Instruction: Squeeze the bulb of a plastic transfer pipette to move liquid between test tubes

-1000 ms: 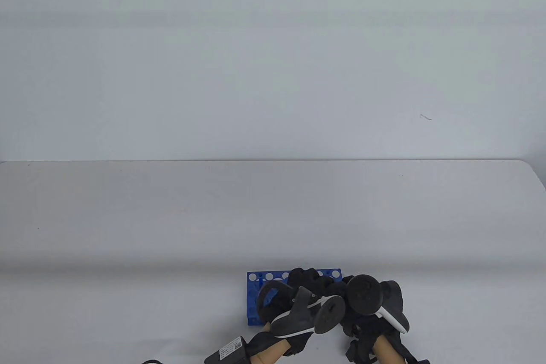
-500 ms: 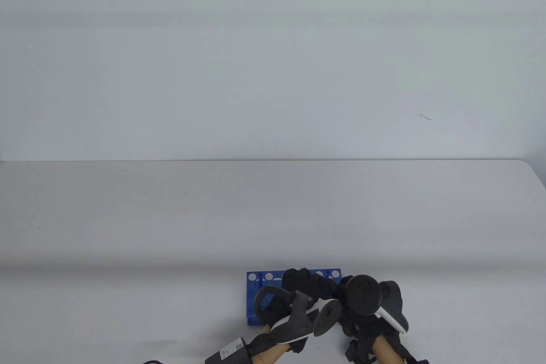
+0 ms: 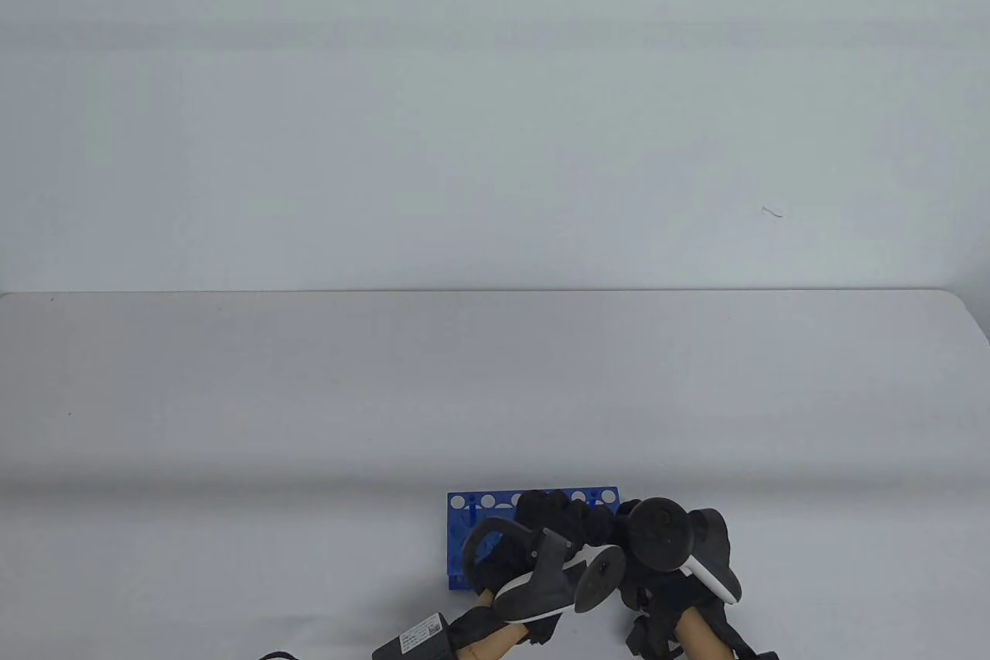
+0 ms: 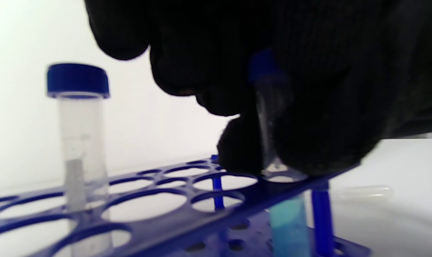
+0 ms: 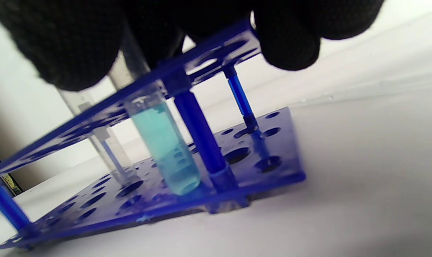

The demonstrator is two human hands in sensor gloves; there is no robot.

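Hands, both in black sensor gloves w/ trackers on the backs, close together over the blue plastic test-tube rack [image 3: 464,536] at the near table edge, forearms in from the bottom.

- Left hand [image 3: 506,563]: bent down over rack's near side. Left wrist view: fingers [image 4: 308,117] curled round the upper part of a clear test tube w/ blue cap and turquoise liquid [image 4: 289,221], gripping it just above the rack's top plate; tube stands upright in a hole at the rack's edge, liquid in the part below the plate.
- Right hand [image 3: 665,548]: just right of the left, fingertips over rack's top plate. Right wrist view: gloved fingers [image 5: 287,46] bent down at the plate's edge, beside the same tube [image 5: 165,150]; whether they grip anything, cannot tell.
- Second clear capped tube [image 4: 80,142]: upright in the rack, well apart from the gripped one, untouched.
- Clear plastic transfer pipette [image 4: 362,192]: faint shape lying flat on white table [image 3: 309,397] beyond the rack, apart from both hands.
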